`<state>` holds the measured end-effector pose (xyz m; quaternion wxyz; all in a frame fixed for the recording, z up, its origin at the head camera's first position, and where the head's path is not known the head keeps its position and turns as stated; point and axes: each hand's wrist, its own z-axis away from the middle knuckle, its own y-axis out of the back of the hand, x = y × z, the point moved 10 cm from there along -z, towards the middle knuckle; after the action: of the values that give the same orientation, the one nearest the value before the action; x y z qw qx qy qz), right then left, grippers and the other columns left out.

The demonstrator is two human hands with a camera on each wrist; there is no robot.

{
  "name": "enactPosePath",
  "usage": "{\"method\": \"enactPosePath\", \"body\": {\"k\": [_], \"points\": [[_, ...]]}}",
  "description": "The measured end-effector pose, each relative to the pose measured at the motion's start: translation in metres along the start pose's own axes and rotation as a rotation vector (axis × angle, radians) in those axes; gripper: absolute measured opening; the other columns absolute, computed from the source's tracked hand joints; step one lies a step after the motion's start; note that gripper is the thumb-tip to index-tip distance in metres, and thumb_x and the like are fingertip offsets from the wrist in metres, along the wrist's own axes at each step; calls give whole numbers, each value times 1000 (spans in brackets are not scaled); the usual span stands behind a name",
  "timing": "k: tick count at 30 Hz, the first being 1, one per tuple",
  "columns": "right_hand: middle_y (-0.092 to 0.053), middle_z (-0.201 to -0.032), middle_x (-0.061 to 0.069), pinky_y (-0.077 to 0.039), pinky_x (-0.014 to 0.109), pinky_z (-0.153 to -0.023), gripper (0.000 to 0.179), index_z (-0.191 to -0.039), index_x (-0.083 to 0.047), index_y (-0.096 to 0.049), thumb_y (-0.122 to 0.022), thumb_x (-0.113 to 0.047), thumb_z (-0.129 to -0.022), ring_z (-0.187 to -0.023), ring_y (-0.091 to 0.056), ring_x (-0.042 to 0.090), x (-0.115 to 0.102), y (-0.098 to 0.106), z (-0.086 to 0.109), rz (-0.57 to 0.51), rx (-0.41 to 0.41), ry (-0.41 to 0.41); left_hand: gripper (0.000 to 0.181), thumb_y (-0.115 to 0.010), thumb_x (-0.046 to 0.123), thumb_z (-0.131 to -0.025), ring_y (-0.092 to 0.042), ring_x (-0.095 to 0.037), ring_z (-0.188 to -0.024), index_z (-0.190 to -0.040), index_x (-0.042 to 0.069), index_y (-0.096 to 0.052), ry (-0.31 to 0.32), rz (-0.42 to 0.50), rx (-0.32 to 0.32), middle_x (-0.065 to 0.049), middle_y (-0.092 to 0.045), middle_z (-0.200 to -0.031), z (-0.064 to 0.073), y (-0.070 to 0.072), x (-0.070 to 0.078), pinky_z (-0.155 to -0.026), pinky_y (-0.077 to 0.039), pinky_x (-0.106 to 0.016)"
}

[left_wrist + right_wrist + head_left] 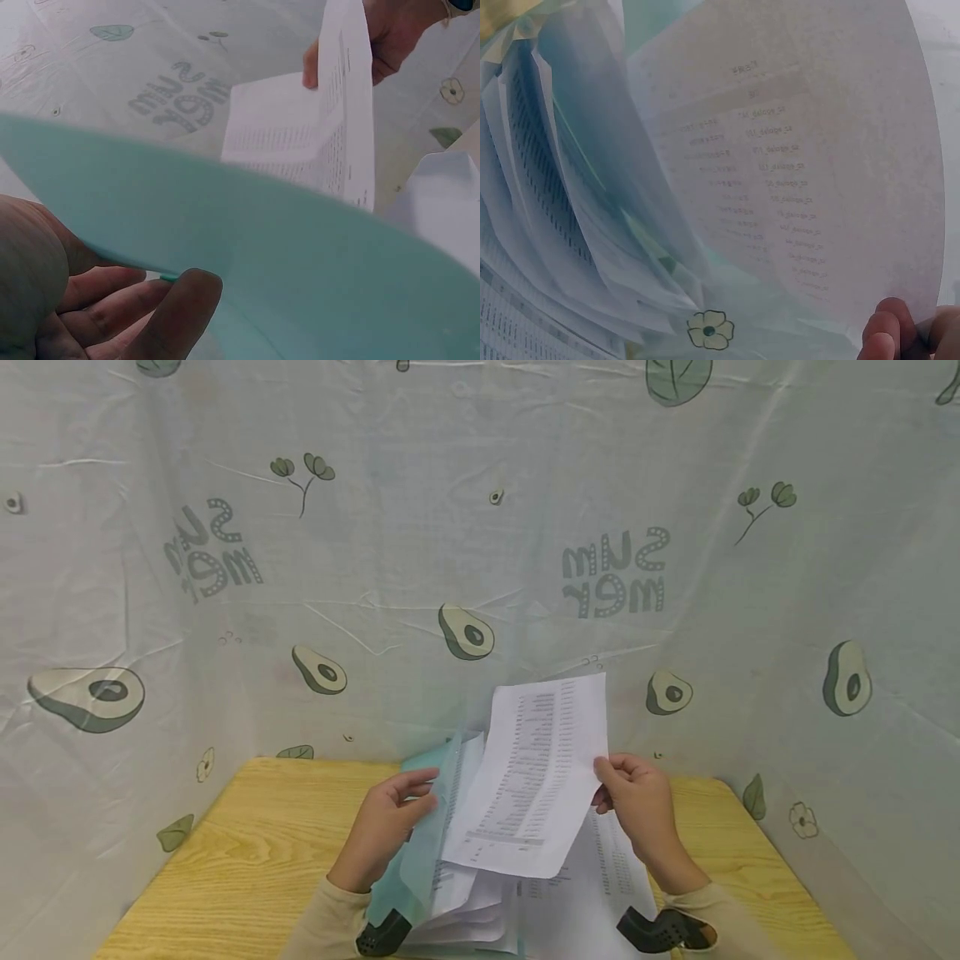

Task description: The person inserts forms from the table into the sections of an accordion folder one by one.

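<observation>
My right hand (637, 797) pinches a printed sheet of paper (536, 768) by its right edge. The sheet is raised and tilted above other papers, lines of text showing on it. In the right wrist view, fingertips (885, 330) grip the sheet's lower right corner. My left hand (390, 822) holds the raised cover of a teal folder (420, 860) by its edge, thumb against the plastic in the left wrist view. Inside the folder lie several printed sheets (468, 914), fanned at their lower ends. The held sheet partly hides them.
More printed paper (585, 902) lies on the right, under the raised sheet. The folder rests on a wooden table (292, 810). Behind the table hangs a pale curtain (390, 552) printed with avocados and leaves. Each wrist wears a black camera band (382, 935).
</observation>
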<state>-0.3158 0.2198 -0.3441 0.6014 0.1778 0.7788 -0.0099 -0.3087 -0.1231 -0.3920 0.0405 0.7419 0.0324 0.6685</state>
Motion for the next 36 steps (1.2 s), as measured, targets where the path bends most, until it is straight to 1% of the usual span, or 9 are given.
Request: {"method": "enactPosePath", "body": {"k": [7,12,17,23,28,32,36], "points": [[-69,-70,8,-55,24,-55,21,-103,11,-69,-64,-9,-101,-56,-62,14,4,-19,3,8,-43,-25,36,-71,9,-95,-58,-17,-78,-131,10,-71,3,-8,-2,-11,-70,-117,1,0,0,-54,-42,-25],[-68,-69,9,-55,24,-55,19,-103,10,-70,-64,-8,-101,-55,-62,14,7,-33,5,8,-76,-38,36,-71,9,-95,-58,-17,-76,-131,10,-71,0,-3,-5,-10,-70,-117,2,0,-1,-52,-40,-25],[-67,-67,8,-53,23,-53,18,-103,10,-70,-63,-7,-100,-54,-61,14,13,-47,6,8,-97,-65,37,-71,10,-95,-57,-17,-75,-132,10,-71,2,6,-5,-11,-70,-118,2,1,-1,-52,-40,-26],[-65,-63,6,-52,22,-51,17,-100,9,-71,-63,-6,-98,-53,-60,13,22,-62,7,-1,-126,-108,36,-70,9,-95,-61,-18,-80,-131,11,-71,7,-6,-5,-11,-70,-117,1,2,-2,-52,-41,-25],[-64,-63,7,-52,22,-51,17,-100,9,-71,-63,-5,-98,-53,-60,14,23,-69,10,-6,-160,-111,36,-69,9,-95,-63,-18,-82,-130,11,-71,14,-11,-11,-11,-71,-116,1,1,-1,-54,-42,-25],[-64,-64,8,-52,22,-51,17,-101,9,-71,-63,-6,-98,-54,-61,15,23,-72,12,25,-189,-115,36,-69,10,-95,-63,-18,-83,-132,10,-70,10,-18,-16,-12,-69,-119,2,0,1,-55,-43,-26],[-64,-66,8,-53,23,-52,18,-103,8,-72,-64,-7,-98,-55,-61,14,25,-76,12,51,-223,-137,37,-68,9,-95,-63,-18,-84,-132,11,-70,3,-38,-20,-13,-69,-121,2,0,2,-54,-43,-25]]}}
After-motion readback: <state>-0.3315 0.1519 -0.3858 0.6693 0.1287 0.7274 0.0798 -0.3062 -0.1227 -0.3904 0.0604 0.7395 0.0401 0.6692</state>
